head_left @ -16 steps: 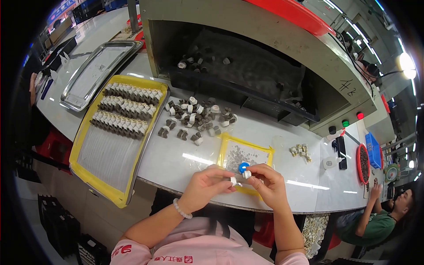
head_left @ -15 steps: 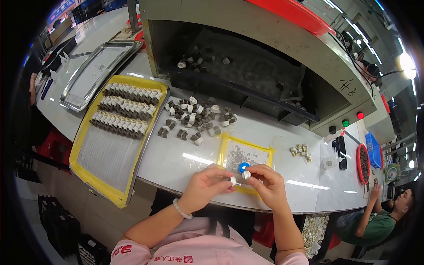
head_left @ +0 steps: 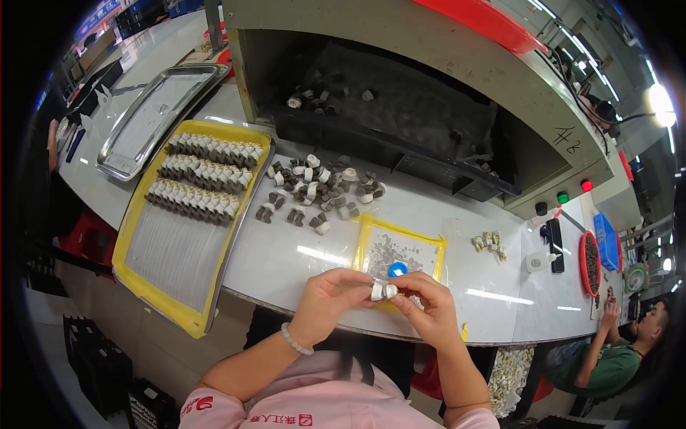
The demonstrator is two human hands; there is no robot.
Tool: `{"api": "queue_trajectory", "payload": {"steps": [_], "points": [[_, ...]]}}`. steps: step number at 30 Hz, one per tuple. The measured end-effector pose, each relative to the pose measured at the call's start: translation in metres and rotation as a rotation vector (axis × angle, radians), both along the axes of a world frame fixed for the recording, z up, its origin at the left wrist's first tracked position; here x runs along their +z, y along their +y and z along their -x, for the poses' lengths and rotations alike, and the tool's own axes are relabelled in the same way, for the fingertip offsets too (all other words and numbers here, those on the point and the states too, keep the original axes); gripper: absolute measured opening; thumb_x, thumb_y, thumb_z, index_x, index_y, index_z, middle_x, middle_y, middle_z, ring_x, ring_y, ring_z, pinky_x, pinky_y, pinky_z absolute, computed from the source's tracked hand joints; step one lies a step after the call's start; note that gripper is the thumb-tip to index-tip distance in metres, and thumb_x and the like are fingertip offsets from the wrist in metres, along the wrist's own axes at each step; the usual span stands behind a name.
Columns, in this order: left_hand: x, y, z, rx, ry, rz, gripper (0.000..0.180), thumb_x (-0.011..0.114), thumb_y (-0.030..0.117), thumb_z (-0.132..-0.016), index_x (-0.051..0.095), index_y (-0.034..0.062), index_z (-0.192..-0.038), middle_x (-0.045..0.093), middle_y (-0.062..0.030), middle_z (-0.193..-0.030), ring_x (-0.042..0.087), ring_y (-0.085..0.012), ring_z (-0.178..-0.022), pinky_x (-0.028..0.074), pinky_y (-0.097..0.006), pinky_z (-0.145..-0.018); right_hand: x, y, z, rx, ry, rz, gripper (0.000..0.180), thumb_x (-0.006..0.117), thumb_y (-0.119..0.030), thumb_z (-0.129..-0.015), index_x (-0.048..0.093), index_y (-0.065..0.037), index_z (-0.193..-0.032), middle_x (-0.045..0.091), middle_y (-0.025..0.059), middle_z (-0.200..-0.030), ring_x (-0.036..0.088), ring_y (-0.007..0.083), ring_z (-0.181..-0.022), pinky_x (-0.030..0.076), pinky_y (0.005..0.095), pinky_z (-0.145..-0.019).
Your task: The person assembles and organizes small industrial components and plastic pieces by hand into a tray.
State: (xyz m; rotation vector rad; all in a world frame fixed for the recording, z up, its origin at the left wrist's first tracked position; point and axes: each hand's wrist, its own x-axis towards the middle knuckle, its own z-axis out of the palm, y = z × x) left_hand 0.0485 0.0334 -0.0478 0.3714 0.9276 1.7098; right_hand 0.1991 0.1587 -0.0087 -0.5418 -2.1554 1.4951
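Observation:
My left hand (head_left: 330,299) pinches a small white fitting (head_left: 377,292) between thumb and fingertips. Against its right side sits a second white piece (head_left: 390,291), gripped by the thumb and forefinger of my right hand (head_left: 429,306). The two pieces meet end to end; whether they are joined, I cannot tell. More white shows under my right fingers, mostly hidden. Just beyond the hands, a round blue piece with a white centre (head_left: 398,269) rests on a yellow-taped white board (head_left: 438,250) strewn with small grey translucent bits.
Loose white-and-dark fittings (head_left: 311,191) lie piled beyond my left hand. At left, a yellow-edged tray (head_left: 171,250) carries rows of them. A metal housing with a black bin (head_left: 400,161) stands behind. Cream pieces (head_left: 490,243) and a white bottle (head_left: 537,262) lie right; a co-worker (head_left: 629,357) sits there.
My hands have drawn together, and the two white pieces, apart before, now touch. My right hand has shifted slightly left and down, away from the blue piece.

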Motion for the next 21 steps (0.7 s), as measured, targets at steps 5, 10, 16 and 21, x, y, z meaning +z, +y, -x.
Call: {"api": "queue_trajectory", "payload": {"steps": [5, 10, 16, 21], "points": [[-0.001, -0.001, -0.005, 0.053, 0.034, -0.016, 0.017, 0.060, -0.002, -0.088, 0.062, -0.0038, -0.105, 0.067, -0.0133, -0.100, 0.067, -0.0195, -0.088, 0.057, -0.031, -0.079, 0.003, -0.004, 0.002, 0.019, -0.052, -0.090, 0.021, 0.067, 0.001, -0.083, 0.065, 0.005, -0.104, 0.064, 0.0121, -0.099, 0.062, 0.0181, -0.088, 0.050, 0.0267, -0.076], [-0.001, -0.001, -0.007, 0.111, 0.062, -0.058, 0.013, 0.059, -0.002, -0.089, 0.062, -0.0039, -0.102, 0.067, -0.0140, -0.100, 0.067, -0.0193, -0.086, 0.057, -0.030, -0.078, -0.004, -0.010, 0.005, -0.052, -0.023, 0.021, 0.022, 0.069, 0.002, -0.082, 0.065, 0.006, -0.103, 0.064, 0.0134, -0.098, 0.063, 0.0180, -0.088, 0.052, 0.0268, -0.077], [-0.001, -0.005, -0.007, 0.102, 0.096, -0.038, 0.013, 0.059, -0.001, -0.090, 0.062, -0.0043, -0.102, 0.067, -0.0132, -0.099, 0.067, -0.0184, -0.086, 0.057, -0.030, -0.078, 0.005, -0.007, 0.004, 0.009, -0.079, 0.047, 0.021, 0.068, 0.002, -0.081, 0.066, 0.006, -0.102, 0.065, 0.0137, -0.096, 0.065, 0.0183, -0.087, 0.053, 0.0269, -0.077], [0.002, -0.006, -0.012, 0.090, 0.200, -0.079, 0.013, 0.059, -0.002, -0.090, 0.061, -0.0045, -0.102, 0.067, -0.0127, -0.099, 0.067, -0.0178, -0.087, 0.057, -0.030, -0.079, 0.000, -0.008, -0.003, 0.011, -0.057, 0.025, 0.021, 0.069, 0.001, -0.081, 0.067, 0.005, -0.101, 0.066, 0.0130, -0.093, 0.065, 0.0184, -0.085, 0.053, 0.0273, -0.075]]}}
